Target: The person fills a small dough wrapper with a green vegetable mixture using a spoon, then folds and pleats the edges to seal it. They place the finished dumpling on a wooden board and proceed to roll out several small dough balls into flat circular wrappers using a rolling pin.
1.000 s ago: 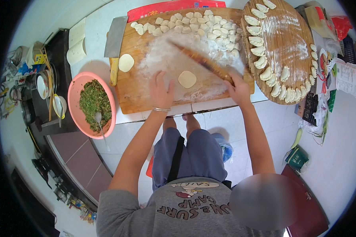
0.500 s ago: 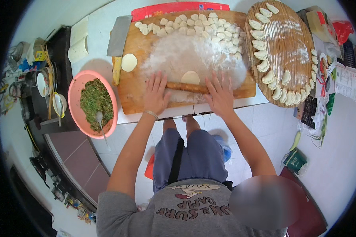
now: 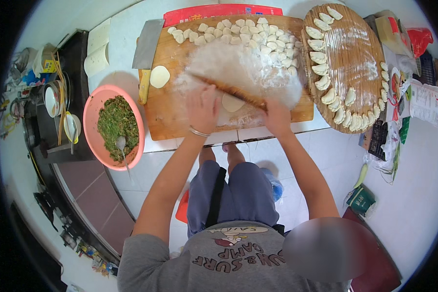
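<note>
My right hand (image 3: 277, 118) is closed round the near right end of a wooden rolling pin (image 3: 226, 88), which slants up to the left above the floury cutting board (image 3: 163, 114). Beneath the pin lies a small round dough wrapper (image 3: 232, 103). My left hand (image 3: 202, 108) is beside the wrapper's left edge, its fingers smeared by motion and seemingly off the pin. A finished wrapper (image 3: 159, 77) rests at the board's left. Several flattened dough pieces (image 3: 227, 31) spread across the far side, around a patch of white flour (image 3: 228, 61).
A cleaver (image 3: 147, 48) lies over the board's left edge. Left of it stands a pink basin (image 3: 140, 151) of green filling with a spoon (image 3: 121, 143). At the right, a round wooden board (image 3: 353, 53) carries several folded dumplings (image 3: 319, 57). Bowls and chopsticks (image 3: 61, 104) are farther left.
The rolling pin has tilted, its left end swinging away from me. My right hand has closed on its right end, while my flat left hand has come off it and moved slightly right.
</note>
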Demonstrator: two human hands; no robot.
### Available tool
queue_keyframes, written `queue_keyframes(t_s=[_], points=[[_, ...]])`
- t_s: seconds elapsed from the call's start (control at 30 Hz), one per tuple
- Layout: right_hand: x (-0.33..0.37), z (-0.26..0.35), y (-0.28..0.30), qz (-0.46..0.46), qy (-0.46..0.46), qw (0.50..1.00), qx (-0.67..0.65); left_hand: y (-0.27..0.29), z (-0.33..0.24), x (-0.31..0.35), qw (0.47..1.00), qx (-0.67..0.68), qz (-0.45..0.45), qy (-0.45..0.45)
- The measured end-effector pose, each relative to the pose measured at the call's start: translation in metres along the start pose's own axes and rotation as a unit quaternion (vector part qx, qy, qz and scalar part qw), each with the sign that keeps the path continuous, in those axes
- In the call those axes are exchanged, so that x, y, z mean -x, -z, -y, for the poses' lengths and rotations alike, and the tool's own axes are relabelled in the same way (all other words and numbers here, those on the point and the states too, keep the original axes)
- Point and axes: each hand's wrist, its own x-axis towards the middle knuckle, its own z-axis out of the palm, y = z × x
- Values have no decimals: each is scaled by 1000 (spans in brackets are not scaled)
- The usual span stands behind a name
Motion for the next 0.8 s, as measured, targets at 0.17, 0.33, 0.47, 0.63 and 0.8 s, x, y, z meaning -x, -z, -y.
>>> queue_keyframes(t_s=[0.17,0.33,0.47,0.63,0.8], points=[[5,-2,21,-145,-107,977,-110,-36,-27,-25,994,52,98,20],[22,-16,15,-199,-154,952,-176,-44,-25,-40,974,54,190,111],[33,-19,13,-208,-150,955,-146,-33,-27,-37,956,8,280,-84],[42,-21,13,-212,-172,949,-157,-20,-49,-50,947,122,255,-149],[42,-23,20,-221,-158,951,-151,-39,-72,-91,949,256,122,138]])
